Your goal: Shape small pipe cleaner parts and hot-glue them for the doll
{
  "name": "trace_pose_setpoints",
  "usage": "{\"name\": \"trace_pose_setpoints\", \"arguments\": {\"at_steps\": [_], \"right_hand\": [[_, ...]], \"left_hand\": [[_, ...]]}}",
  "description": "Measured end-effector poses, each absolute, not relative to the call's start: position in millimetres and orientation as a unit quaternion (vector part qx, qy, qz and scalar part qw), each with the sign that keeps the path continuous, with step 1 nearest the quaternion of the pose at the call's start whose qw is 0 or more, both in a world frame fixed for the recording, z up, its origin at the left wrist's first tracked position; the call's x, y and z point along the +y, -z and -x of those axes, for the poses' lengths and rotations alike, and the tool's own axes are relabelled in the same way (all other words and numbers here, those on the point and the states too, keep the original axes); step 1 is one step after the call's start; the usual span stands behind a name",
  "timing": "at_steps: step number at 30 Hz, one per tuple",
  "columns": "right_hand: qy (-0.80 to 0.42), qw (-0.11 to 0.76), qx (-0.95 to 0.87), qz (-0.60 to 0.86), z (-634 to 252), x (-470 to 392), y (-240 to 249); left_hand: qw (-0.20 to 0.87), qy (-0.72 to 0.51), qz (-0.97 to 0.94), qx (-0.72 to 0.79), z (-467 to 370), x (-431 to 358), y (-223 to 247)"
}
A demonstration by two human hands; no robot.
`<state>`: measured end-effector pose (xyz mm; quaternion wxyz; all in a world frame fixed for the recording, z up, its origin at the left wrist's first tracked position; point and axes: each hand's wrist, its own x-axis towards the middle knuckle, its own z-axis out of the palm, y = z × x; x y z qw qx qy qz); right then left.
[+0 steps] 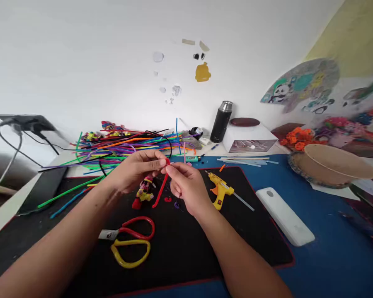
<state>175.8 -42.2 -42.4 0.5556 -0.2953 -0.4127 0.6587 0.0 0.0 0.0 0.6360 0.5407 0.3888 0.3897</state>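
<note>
A red pipe cleaner (161, 190) hangs from between the fingertips of both hands, its upper end bent at the pinch. My left hand (139, 169) is closed on it from the left, thumb against forefinger. From the right, my right hand (186, 184) pinches the same red piece, with the fingertips of the two hands nearly touching. Just below my left hand lies a small pink, yellow and red pipe-cleaner figure (144, 192). Small red (168, 199) and purple bits (177, 205) rest on the black mat (186, 244).
Scissors (133, 242) with red and yellow handles lie front left. A yellow glue gun (220, 189) is right of my hands. Behind are a heap of coloured pipe cleaners (127, 145), a black flask (221, 122) and a white box (250, 136). A white case (284, 216) lies at right.
</note>
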Motion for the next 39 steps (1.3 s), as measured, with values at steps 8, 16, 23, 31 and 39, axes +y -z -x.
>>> {"name": "trace_pose_setpoints", "arguments": {"at_steps": [8, 16, 23, 31, 39], "right_hand": [[-0.678, 0.506, -0.437, 0.307, -179.3, -45.7, 38.0], [-0.678, 0.494, -0.441, 0.319, -178.5, -45.4, 40.7], [-0.670, 0.486, -0.463, 0.318, -178.9, -46.6, 39.2], [-0.656, 0.467, -0.497, 0.324, -177.9, -47.3, 41.4], [-0.663, 0.464, -0.488, 0.327, -178.5, -47.3, 40.9]], "left_hand": [[0.571, -0.372, -0.623, 0.385, 17.4, -1.4, -15.8], [0.517, -0.291, -0.709, 0.381, 30.1, 1.4, -23.3], [0.468, -0.278, -0.747, 0.381, 35.3, 1.2, -28.2], [0.457, -0.238, -0.760, 0.395, 37.4, -1.0, -31.8], [0.439, -0.182, -0.778, 0.410, 39.2, -2.8, -38.1]]}}
